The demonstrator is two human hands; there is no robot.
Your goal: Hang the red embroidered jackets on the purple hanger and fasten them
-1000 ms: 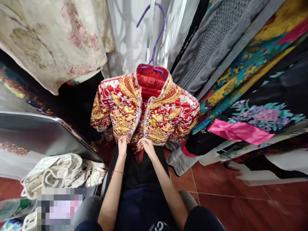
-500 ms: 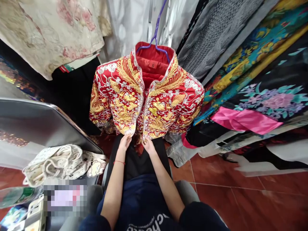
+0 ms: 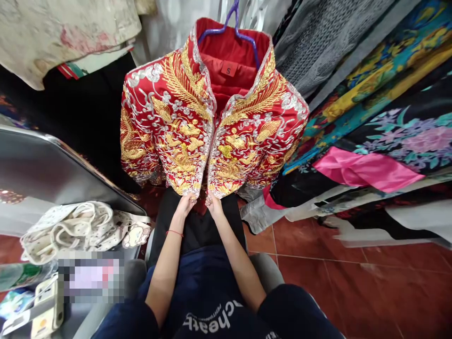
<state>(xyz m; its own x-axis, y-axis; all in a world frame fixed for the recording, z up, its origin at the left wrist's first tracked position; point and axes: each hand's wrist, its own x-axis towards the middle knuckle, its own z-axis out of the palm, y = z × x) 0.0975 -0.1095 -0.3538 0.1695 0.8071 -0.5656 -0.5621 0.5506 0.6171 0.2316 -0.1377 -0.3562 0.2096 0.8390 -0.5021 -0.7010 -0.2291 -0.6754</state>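
In front of me hangs a red jacket (image 3: 215,122) with gold and silver embroidery, a stand collar and an S size label (image 3: 229,70) inside the neck. It is on a purple hanger (image 3: 226,30). My left hand (image 3: 186,204) pinches the bottom corner of the left front panel. My right hand (image 3: 213,204) pinches the bottom corner of the right front panel. The two front edges lie close together with a narrow gap between them at the hem. Both hands are closed, and the fingertips are partly hidden by the cloth.
Hanging garments crowd the right, among them a grey knit (image 3: 318,47) and a pink satin piece (image 3: 363,169). A floral cream garment (image 3: 81,37) hangs upper left. On a chair (image 3: 63,165) at left lie a spotted cloth bag (image 3: 74,230) and a phone (image 3: 45,306). Red floor tiles (image 3: 318,273) show below right.
The jacket appears larger and nearer, with its collar higher in view. Its front edges have come closer together. Both hands keep their pinch on the hem corners.
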